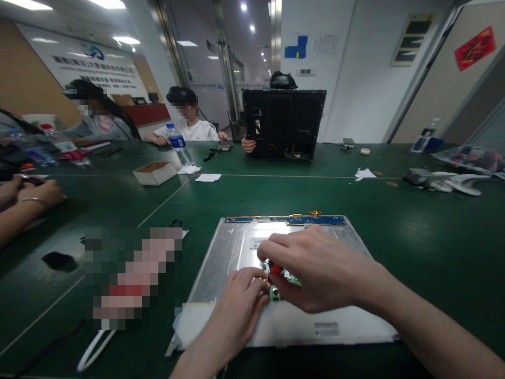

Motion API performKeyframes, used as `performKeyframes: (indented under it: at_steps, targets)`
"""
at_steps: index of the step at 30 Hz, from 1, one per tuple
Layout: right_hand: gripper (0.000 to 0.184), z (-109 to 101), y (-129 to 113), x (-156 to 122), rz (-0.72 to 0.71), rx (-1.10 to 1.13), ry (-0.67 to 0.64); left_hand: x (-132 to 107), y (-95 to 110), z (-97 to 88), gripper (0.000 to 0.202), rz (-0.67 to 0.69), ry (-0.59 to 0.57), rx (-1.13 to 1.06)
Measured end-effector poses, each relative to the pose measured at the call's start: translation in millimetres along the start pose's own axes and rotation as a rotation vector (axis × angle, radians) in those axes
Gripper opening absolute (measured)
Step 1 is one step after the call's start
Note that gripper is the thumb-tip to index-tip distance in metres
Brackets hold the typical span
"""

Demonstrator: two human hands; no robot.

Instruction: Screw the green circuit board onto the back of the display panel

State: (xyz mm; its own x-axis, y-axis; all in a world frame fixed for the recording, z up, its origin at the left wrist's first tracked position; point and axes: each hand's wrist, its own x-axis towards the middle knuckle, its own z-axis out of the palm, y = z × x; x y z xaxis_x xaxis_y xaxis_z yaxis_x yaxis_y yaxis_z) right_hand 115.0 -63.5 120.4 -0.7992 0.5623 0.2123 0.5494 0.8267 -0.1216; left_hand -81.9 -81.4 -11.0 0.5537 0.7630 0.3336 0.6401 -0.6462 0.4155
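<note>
A flat silver metal panel [232, 252] lies on the green table in front of me, with a blue circuit strip [288, 219] along its far edge. Both my hands meet over a small green circuit board with red parts [275, 284] at the panel's middle. My left hand [236, 302] has its fingers curled and pinched against the board's left side. My right hand [315, 268] arches over the board, fingers bent down onto it. Most of the board is hidden under my fingers.
A black monitor shell [284, 123] stands upright at the far side, held by another person's hand [248, 145]. A cardboard box [154, 172] and a water bottle [179, 145] stand left of it. Other people sit at the back left; someone's hands [31, 192] rest at the left edge. A white cable [94, 350] lies at my left.
</note>
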Motion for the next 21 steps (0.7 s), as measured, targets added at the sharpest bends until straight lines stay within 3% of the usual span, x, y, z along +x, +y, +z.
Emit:
performKeyframes:
  at_steps: [21]
  targets:
    - [0.011,2.9,0.7,1.0,-0.011,0.005,0.016,-4.0,-2.8,2.2,0.022,0.010,0.015,-0.013]
